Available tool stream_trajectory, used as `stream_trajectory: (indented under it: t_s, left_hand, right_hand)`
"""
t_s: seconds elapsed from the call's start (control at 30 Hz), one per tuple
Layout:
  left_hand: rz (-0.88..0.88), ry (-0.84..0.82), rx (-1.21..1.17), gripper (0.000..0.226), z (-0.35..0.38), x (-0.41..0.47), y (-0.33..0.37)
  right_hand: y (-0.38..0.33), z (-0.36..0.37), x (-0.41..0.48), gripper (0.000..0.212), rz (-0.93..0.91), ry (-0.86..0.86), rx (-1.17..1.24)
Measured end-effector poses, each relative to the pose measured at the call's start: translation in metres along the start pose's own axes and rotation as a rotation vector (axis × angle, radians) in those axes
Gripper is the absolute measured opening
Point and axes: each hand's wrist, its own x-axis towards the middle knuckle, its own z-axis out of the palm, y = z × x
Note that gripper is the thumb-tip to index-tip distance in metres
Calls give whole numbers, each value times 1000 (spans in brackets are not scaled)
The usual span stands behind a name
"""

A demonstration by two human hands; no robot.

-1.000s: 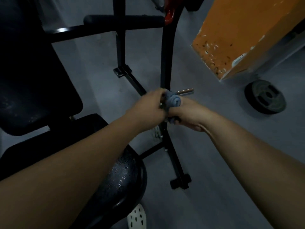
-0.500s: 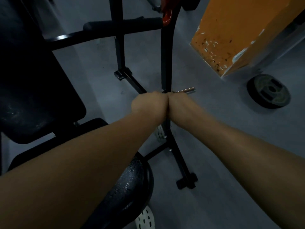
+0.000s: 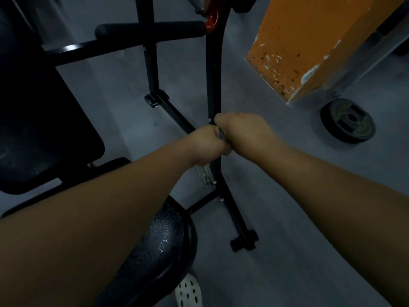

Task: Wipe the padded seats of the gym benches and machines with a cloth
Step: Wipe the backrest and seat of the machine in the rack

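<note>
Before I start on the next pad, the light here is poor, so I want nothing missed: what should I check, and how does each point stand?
1. Cloth in grip: ok; a sliver of cloth shows between the left hand and right hand, both fisted on it.
2. Cloth opened flat for wiping: not ok; it is bunched inside the fists.
3. Reach to the round seat pad: ok; it sits nearer the body than the hands.
4. Pad surface clean: cannot tell; it glistens with specks.
5. Path clear of the weight plate: ok; it lies apart, off to the right.

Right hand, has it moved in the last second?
Yes. The right hand has shifted up the view against the black post, covering the silver pin once visible above it.
</note>
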Motion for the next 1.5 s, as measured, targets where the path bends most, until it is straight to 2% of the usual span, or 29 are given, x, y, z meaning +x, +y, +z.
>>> stream_trajectory:
  t_s: [0.03, 0.13, 0.2, 0.27, 0.33, 0.43, 0.5, 0.57, 0.63, 0.7, 0.8, 0.97, 1.07, 1.13, 1.17, 1.2, 1.23, 1.27, 1.3, 1.33, 1.4, 1.43, 1.5]
  left_hand:
    - [33, 19, -2, 9, 1, -4, -3]
    - [74, 100, -217, 42, -2, -12, -21]
    - [88, 108, -347, 38, -10, -19, -35]
    - [93, 136, -377, 29, -19, -26, -52]
    - [104, 194, -497, 29, -25, -35, -64]
    - [106, 247, -742, 24, -30, -47, -73]
    - [66, 284, -866, 26, -31, -52, -79]
    - [34, 340, -980, 28, -33, -58, -85]
    - [42, 384, -1064, 22, -36, -69, -95]
    - [74, 411, -1038, 26, -36, -80, -99]
    - [108, 499, -870, 34, -39, -106, -122]
    - [137, 557, -528, 29, -34, -154, -148]
    - [184, 561, -263, 29, -24, -195, -156]
    - [227, 440, -158, 31, -11, -219, -166]
    - [224, 355, -130, 33, -4, -225, -173]
    - [186, 283, -105, 36, 4, -228, -180]
    - [128, 253, -43, 39, 12, -227, -189]
    - [76, 298, 87, 41, 20, -225, -198]
    - [37, 389, 238, 37, 28, -221, -203]
    - [29, 480, 357, 28, 35, -217, -206]
    - [46, 543, 409, 15, 45, -209, -208]
    - [57, 545, 393, 17, 48, -206, -210]
    - [10, 637, 241, 19, 44, -204, -212]
  right_hand:
    - [0, 4, 1, 24, 26, -19, 142]
    - [-5, 11, 0, 44, 126, -60, 555]
    - [-11, 7, -4, 49, 172, -105, 753]
    - [-17, 1, -6, 41, 226, -212, 1008]
    - [-18, -1, -4, 26, 276, -296, 1232]
    - [-29, 1, 2, 12, 338, -358, 1377]
    - [-43, 4, 5, 22, 357, -354, 1462]
    - [-55, 4, 8, 22, 405, -296, 1524]
    - [-66, 4, 9, 16, 439, -299, 1551]
    - [-69, 4, 7, 19, 454, -356, 1593]
    - [-85, 7, 4, 28, 446, -411, 1496]
    - [-112, 15, -15, 24, 284, -330, 1247]
    - [-119, 9, -31, 24, 308, -347, 1452]
    - [-118, 5, -44, 26, 341, -482, 1576]
    - [-119, 8, -49, 25, 368, -557, 1537]
    - [-121, 15, -52, 22, 377, -613, 1391]
    - [-121, 25, -53, 17, 365, -618, 1148]
    - [-122, 34, -54, 15, 339, -597, 860]
    - [-125, 42, -57, 24, 280, -534, 607]
    - [-130, 47, -62, 34, 204, -439, 456]
    - [-155, 49, -77, 36, 139, -296, 453]
    - [-173, 49, -85, 35, 133, -278, 472]
    - [-212, 60, -98, 47, 161, -383, 426]
